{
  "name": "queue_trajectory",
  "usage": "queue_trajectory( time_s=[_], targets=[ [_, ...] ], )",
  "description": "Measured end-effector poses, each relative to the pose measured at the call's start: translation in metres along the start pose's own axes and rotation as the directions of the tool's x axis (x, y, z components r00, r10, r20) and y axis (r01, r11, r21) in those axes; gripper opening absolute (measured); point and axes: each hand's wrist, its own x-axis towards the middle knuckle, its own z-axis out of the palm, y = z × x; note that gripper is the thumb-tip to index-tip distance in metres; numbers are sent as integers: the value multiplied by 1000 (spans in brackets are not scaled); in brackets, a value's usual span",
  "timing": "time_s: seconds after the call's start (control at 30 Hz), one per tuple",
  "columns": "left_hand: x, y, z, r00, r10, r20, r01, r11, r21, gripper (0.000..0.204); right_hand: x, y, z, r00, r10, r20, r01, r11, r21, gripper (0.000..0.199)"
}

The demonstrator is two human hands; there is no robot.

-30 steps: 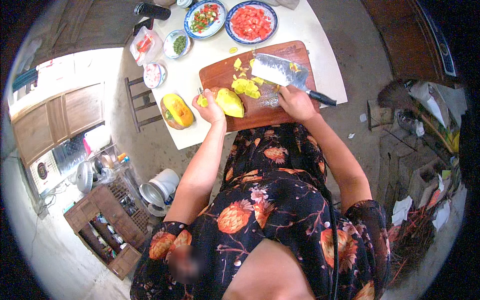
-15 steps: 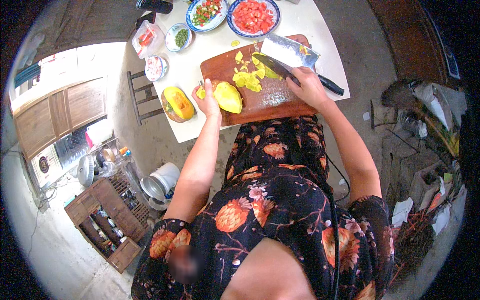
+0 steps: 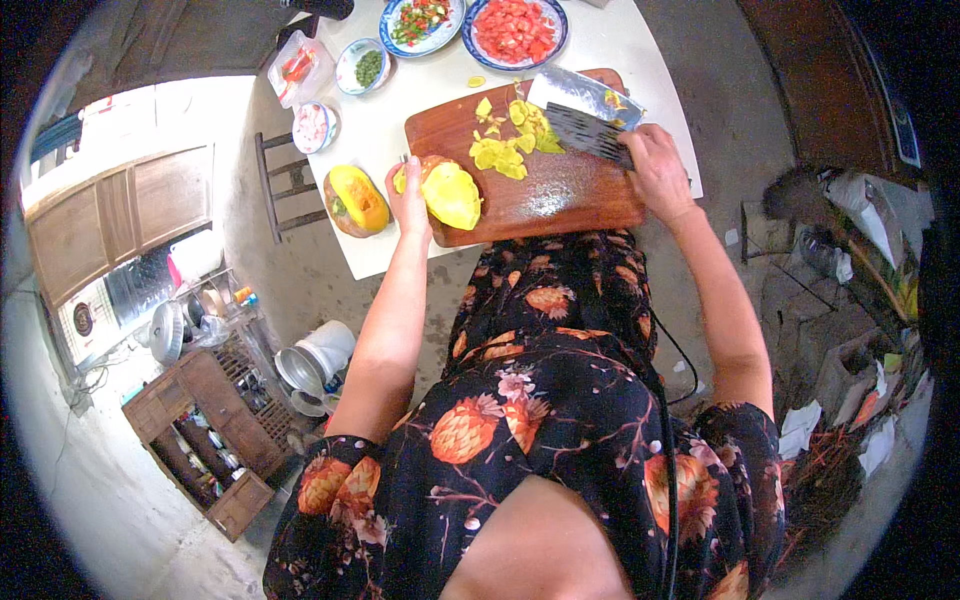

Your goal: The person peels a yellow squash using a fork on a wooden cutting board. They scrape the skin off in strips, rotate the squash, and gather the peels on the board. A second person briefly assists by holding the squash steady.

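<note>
My left hand (image 3: 411,202) grips a partly peeled piece of pumpkin (image 3: 453,196), its yellow flesh facing right, at the left edge of the wooden cutting board (image 3: 575,200). In my right hand (image 3: 660,168) is a dark-bladed knife (image 3: 585,131), its blade pointing left over the far right of the board and blurred by motion. Thin yellow peelings (image 3: 500,157) lie on the board beneath and left of the blade. A wide cleaver (image 3: 557,88) rests flat at the board's far edge, partly behind the knife. Another cut pumpkin piece (image 3: 357,202) sits left of my left hand, its orange hollow showing.
Along the far side of the table (image 3: 385,262) stand a plate of diced red pieces (image 3: 516,32), a plate of chopped red and green bits (image 3: 420,22), a bowl of chopped greens (image 3: 364,68), a clear container (image 3: 299,68) and a small bowl (image 3: 315,127). A chair (image 3: 290,185) is at left.
My right hand has moved right and drawn the knife away to the right, turning its blade. My left hand still holds the pumpkin piece, hardly moved. The view has shifted slightly.
</note>
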Motion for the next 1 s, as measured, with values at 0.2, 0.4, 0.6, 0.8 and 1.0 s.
queue_trajectory(
  time_s=[0.2, 0.4, 0.6, 0.8, 1.0],
  targets=[
    [-2, 3, 5, 999, -26, -21, 25, 999, -30, 60, -12, 30, -9, 969, -69, 239, 51, 995, 82, 44],
    [-5, 9, 5, 1000, -28, -10, 28, 999, -22, 61, 4, 40, -15, 928, -181, 327, 182, 983, 27, 31],
    [-4, 12, 7, 999, -40, -1, 40, 999, -23, 61, 35, 61, -11, 906, -182, 382, 199, 980, -6, 39],
    [0, 13, 15, 998, -61, -28, 60, 998, -17, 62, 53, 49, -6, 912, -194, 362, 206, 978, 6, 35],
    [-1, 9, -1, 999, -46, 6, 46, 998, -31, 61, 49, 15, -11, 964, -238, 122, 237, 971, 17, 22]
  ],
)
